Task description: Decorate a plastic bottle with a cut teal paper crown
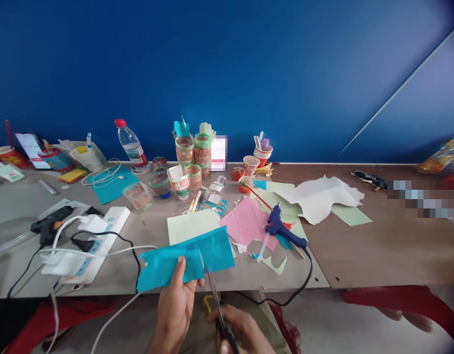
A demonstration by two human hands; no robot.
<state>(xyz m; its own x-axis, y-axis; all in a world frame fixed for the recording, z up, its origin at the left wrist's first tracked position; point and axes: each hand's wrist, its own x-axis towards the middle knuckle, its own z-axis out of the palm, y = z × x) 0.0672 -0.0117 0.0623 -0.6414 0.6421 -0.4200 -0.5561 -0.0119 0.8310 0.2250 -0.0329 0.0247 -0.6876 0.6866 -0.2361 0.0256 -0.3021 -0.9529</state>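
My left hand [175, 307] pinches the lower edge of a teal sheet of paper [186, 258] held just above the table's front edge, thumb on top. My right hand [241, 332] grips a pair of scissors [216, 302] with yellow handles. The blades point up into the teal sheet near its middle. A pale yellow sheet [192, 225] lies on the table behind the teal one.
A blue glue gun [282, 228] lies on pink paper [247, 221] to the right, its black cord hanging off the edge. A white power strip [97, 241] with plugs and cables sits left. Decorated cups [192, 157], a water bottle [132, 146] and white paper [328, 196] stand further back.
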